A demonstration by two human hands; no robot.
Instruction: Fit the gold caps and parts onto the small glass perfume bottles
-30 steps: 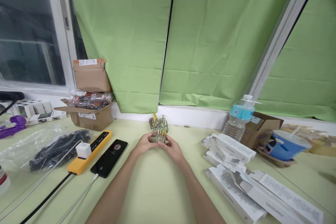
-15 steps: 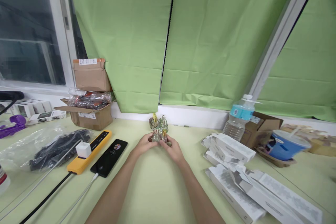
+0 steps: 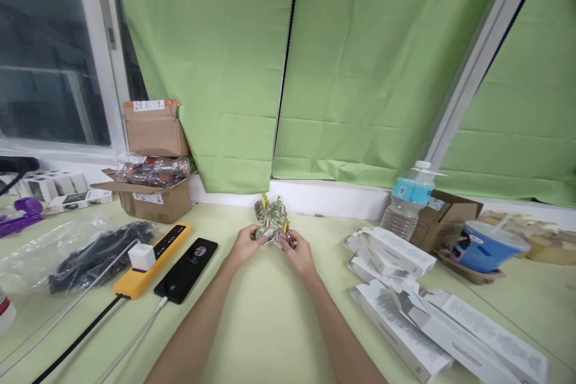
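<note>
My left hand point(image 3: 246, 245) is closed on a small round clear-glass bottle point(image 3: 267, 234) with a pale metallic neck, its thumb along the near side. Fingers and thumb of my right hand point(image 3: 300, 253) grip a second small glass bottle point(image 3: 283, 240) with a shiny gold cap, which leans to the right. Both look like perfume bottles and are held low over the table. Just behind them stand more such bottles: a gold-capped group point(image 3: 260, 210) at left and a silver-topped group point(image 3: 279, 209) at right. Fingertips on the far sides are hidden.
On the left lie a phone point(image 3: 186, 270) with its cable, a yellow power strip point(image 3: 148, 264) and a bagged black item point(image 3: 101, 255). An open carton point(image 3: 155, 207) stands behind. To the right are white boxes point(image 3: 400, 324), a water bottle point(image 3: 400, 210) and a blue cup point(image 3: 488, 249).
My hands have moved slightly apart. The gold-capped bottle in my right hand has shifted right and now leans, and the left bottle has moved a little as well.
</note>
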